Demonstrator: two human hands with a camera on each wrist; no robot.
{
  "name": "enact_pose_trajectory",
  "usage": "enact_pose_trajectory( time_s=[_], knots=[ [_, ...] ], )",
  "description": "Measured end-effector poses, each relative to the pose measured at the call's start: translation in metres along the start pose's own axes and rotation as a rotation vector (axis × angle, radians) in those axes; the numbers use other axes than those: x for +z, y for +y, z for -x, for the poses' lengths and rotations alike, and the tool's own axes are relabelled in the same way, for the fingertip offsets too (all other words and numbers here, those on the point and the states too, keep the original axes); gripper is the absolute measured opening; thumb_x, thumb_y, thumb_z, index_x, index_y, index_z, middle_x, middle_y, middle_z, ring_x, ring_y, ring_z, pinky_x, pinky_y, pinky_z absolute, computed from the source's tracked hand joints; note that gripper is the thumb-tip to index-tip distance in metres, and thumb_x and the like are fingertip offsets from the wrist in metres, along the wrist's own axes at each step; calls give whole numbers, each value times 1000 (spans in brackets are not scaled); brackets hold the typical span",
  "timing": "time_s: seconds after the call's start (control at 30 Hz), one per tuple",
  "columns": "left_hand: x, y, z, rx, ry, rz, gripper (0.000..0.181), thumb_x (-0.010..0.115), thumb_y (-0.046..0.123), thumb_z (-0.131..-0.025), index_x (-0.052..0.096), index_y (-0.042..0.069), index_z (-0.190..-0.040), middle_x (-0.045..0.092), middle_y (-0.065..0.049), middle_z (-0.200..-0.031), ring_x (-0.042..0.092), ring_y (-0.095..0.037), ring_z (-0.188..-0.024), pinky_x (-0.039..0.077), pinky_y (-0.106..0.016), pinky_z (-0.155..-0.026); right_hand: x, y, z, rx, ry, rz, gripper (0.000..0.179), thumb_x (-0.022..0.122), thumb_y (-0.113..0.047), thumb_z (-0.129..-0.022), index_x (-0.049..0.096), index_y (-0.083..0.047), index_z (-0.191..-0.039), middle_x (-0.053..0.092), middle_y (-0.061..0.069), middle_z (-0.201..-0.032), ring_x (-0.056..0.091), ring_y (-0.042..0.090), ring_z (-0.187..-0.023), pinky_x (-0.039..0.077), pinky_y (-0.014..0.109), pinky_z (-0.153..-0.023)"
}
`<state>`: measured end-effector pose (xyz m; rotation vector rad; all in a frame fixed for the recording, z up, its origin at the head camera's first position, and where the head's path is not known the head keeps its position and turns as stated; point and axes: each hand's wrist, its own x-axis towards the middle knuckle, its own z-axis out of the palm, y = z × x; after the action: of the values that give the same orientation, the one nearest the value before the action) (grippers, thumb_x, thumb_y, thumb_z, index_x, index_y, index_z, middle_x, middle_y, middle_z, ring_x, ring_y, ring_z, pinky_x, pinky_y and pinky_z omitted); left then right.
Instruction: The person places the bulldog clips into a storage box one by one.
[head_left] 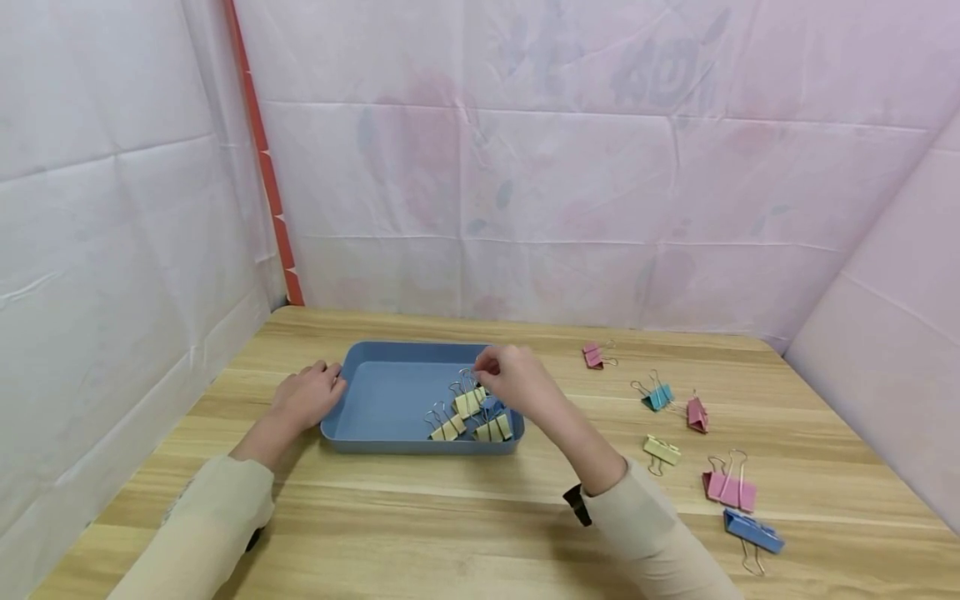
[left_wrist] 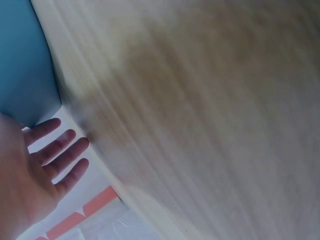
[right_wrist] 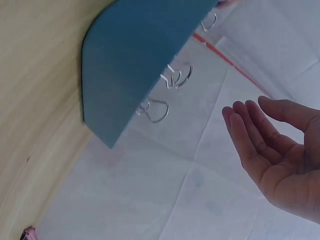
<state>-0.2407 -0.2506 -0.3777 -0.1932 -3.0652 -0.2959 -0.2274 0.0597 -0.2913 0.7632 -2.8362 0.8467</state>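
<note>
A blue tray [head_left: 390, 400] stands on the table with several binder clips at its right end. These include a yellow binder clip [head_left: 447, 429], another yellow binder clip [head_left: 492, 430] and a partly covered blue binder clip [head_left: 491, 407]. My left hand [head_left: 309, 396] lies against the tray's left side; the left wrist view shows its fingers [left_wrist: 67, 155] spread and nearly straight, the thumb hidden. Over the tray's right end is my right hand [head_left: 517, 379]. In the right wrist view the right hand [right_wrist: 280, 155] has loosely bent fingers, a gap to the thumb and nothing between them.
Right of the tray on the wooden table [head_left: 420, 533] lie a pink clip [head_left: 593, 357], a teal clip [head_left: 657, 397], a dark pink clip [head_left: 697, 414], a yellow clip [head_left: 662, 451], a large pink clip [head_left: 731, 489] and a large blue clip [head_left: 753, 531]. White sheeting surrounds the table.
</note>
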Motion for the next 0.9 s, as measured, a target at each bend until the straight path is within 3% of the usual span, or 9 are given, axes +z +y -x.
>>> enact_pose_trajectory(
  time_s=[0.23,0.73,0.9],
  knots=[
    [0,0,0,-1,-7,-3,49,32,26,-95,47,-6,-129,43,-29,-128,43,-43,-115,36,-55,-89,-17,17,-2,29,61,-21,8,63,-6,-85,68,-2,-88,64,4,-79,61,17,-73,50,30,-67],
    [0,-1,-1,-3,-7,-14,49,32,26,-96,47,-6,-129,44,-27,-128,44,-42,-114,36,-55,-89,-40,63,-8,212,253,-133,17,58,-5,-86,63,7,-97,63,18,-88,60,31,-83,48,41,-73],
    [0,-1,0,3,-14,-12,49,32,26,-96,47,-6,-129,44,-28,-128,43,-42,-115,36,-54,-89,-42,83,-9,299,270,-159,26,53,-9,-89,59,10,-106,60,23,-98,57,35,-90,47,43,-76]
  ],
)
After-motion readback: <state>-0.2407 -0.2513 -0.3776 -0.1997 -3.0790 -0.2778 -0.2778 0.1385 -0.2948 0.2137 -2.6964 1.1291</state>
